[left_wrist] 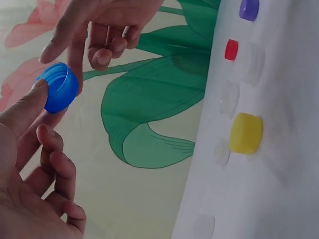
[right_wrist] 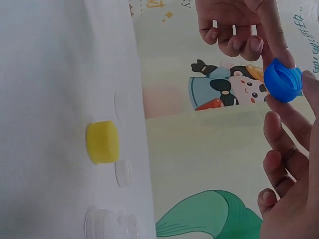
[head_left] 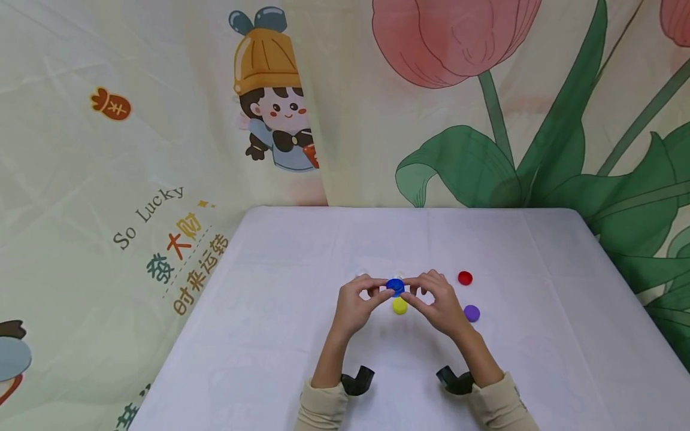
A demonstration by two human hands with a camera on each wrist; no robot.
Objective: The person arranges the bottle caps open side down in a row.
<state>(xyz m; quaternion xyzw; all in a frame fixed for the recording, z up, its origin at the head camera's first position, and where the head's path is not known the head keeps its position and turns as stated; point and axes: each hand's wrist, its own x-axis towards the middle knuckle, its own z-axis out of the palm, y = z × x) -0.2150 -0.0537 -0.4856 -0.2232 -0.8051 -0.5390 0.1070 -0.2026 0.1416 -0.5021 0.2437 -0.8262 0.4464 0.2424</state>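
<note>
A blue screw cap (head_left: 396, 287) is raised above the white table, its hollow, ridged inside showing in both wrist views. My left hand (head_left: 356, 305) pinches it from the left with thumb and index finger. From the opposite side my right hand (head_left: 439, 302) has its thumb and index finger on the cap's edge. The other fingers of both hands are bent and hold nothing. Just below the blue cap in the head view, a yellow cap (head_left: 399, 306) stands on the table.
Right of the hands lie a red cap (head_left: 465, 278) and a purple cap (head_left: 471, 313). Several clear caps, such as this clear cap (left_wrist: 229, 98), stand around the yellow one. A printed cloth (head_left: 350, 120) hangs behind the table (head_left: 539, 251).
</note>
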